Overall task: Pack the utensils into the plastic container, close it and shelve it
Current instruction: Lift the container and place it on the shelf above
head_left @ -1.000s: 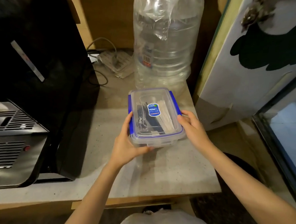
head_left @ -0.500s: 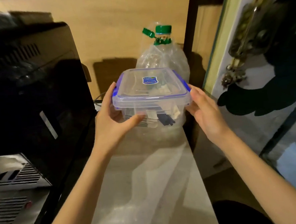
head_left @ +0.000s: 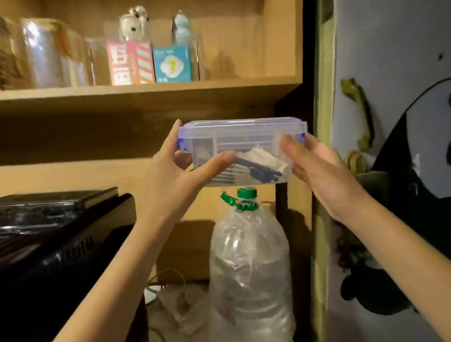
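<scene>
I hold a clear plastic container (head_left: 243, 140) with a blue-trimmed lid shut on it, raised in the air in front of a wooden shelf unit. Dark and white utensils (head_left: 258, 166) lie inside, seen through its wall. My left hand (head_left: 177, 173) grips its left end with the thumb under the front. Against its right end presses my right hand (head_left: 322, 172). The container hangs just below the upper shelf board (head_left: 140, 92), whose right part shows bare wood.
On the upper shelf stand glass jars (head_left: 45, 52) at the left and two small boxes with figurines (head_left: 149, 59) in the middle. A large water bottle with a green cap (head_left: 248, 262) stands below the container. A black appliance (head_left: 52, 247) sits left; a door with a panda picture (head_left: 416, 159) stands right.
Both hands have lifted the closed container from the counter up to just under the upper shelf. The view has tilted up, bringing the shelf into sight.
</scene>
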{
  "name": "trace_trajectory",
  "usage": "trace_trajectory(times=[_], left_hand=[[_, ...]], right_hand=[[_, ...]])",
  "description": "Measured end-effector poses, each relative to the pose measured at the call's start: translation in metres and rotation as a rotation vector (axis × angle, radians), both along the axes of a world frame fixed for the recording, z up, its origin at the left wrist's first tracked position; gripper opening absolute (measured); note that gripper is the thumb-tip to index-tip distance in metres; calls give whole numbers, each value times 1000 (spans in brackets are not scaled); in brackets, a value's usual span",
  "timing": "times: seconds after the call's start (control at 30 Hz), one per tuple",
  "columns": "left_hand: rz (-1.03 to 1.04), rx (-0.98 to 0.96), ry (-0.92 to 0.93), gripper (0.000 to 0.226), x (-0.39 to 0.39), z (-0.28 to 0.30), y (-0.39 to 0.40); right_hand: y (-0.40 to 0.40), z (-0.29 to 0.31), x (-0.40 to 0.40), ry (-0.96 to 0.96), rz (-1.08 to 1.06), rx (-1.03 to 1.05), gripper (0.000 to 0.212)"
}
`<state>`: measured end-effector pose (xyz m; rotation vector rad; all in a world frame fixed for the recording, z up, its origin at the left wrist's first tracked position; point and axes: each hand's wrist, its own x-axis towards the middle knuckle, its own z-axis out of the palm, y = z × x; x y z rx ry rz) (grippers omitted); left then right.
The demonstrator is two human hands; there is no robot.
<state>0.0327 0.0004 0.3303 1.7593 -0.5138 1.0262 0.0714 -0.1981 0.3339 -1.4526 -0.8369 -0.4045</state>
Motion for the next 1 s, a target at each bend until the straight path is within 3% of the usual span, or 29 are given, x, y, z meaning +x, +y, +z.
trace_trajectory(times=[0.17,0.37,0.6,0.73,0.93,1.0], left_hand=[[-35,100,-63,80,4,61,-3],[-82,145,-119,64,17,127,-5],[-98,102,-133,49,52,188,-8],[-126,99,-69,28,84,210,-7],[-209,79,15,39,135,217,-8],[-224,76,24,32,150,216,-8]], right_hand=[[-5,52,2,-75,-8,10,34],[-11,113,12,-116,-70,-39,20],[-8,182,44,-172,-243,-65,35],[-5,200,73,-149,-258,-35,39],[-3,207,119,-136,-310,-12,42],[-2,206,130,-122,-320,-6,40]])
